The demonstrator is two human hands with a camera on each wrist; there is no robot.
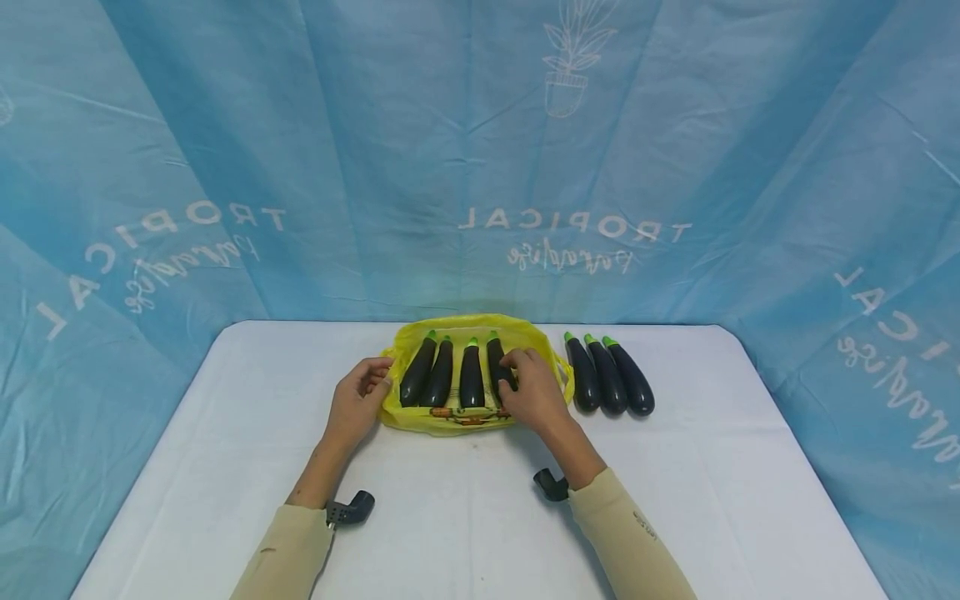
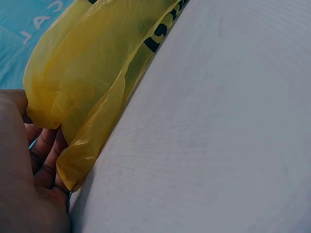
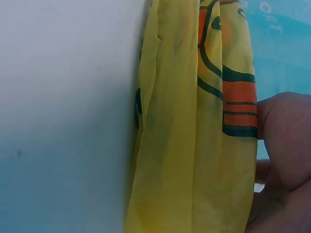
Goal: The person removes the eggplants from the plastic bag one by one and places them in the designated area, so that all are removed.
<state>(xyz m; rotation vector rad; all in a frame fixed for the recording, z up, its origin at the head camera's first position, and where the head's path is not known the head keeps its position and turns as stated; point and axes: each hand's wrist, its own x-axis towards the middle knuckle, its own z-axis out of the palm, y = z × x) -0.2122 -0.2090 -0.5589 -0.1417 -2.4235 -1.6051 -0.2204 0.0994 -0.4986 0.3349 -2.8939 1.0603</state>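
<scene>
A yellow plastic bag [image 1: 420, 423] lies with its mouth spread toward me at the far middle of the white table. Inside it, several dark eggplants with green stems stand side by side, the leftmost one [image 1: 417, 375] leaning right. At the bag's left edge, my left hand [image 1: 360, 400] pinches the plastic; the left wrist view has the thumb and fingers at the bag's [image 2: 92, 73] gathered side. My right hand [image 1: 534, 390] reaches into the mouth and grips the rightmost eggplant [image 1: 495, 354] inside. In the right wrist view the bag's front wall [image 3: 170, 121] hides the fingertips.
Just right of the bag, three more eggplants [image 1: 608, 379] lie side by side on the table [image 1: 465, 517]. A bag handle [image 1: 566, 379] hangs close to them. A blue printed curtain [image 1: 420, 167] surrounds the table's back and sides.
</scene>
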